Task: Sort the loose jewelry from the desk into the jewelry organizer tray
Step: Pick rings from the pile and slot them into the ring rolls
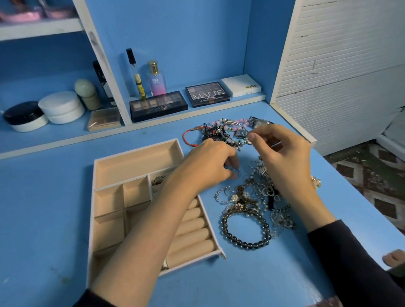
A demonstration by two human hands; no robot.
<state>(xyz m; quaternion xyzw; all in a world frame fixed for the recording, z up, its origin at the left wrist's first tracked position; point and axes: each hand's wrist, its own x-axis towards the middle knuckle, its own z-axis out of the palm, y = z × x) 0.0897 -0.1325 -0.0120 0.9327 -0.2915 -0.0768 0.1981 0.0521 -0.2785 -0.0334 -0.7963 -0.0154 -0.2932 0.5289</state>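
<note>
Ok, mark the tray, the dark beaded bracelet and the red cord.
tray [134,165]: head view, far compartment floor.
dark beaded bracelet [246,245]: head view, nearest beads.
red cord [184,138]: head view, left curve.

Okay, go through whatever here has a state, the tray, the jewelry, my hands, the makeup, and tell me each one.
organizer tray: open-topped, nearly empty, one piece in a small compartment.
jewelry pile: tangled on the desk, unsorted.
left hand: fingers curled, pinching a thin ring.
right hand: fingertips pinched over the pile; contents unclear.
perfume bottle: upright, capped.
eyeshadow palettes: closed, flat.
</note>
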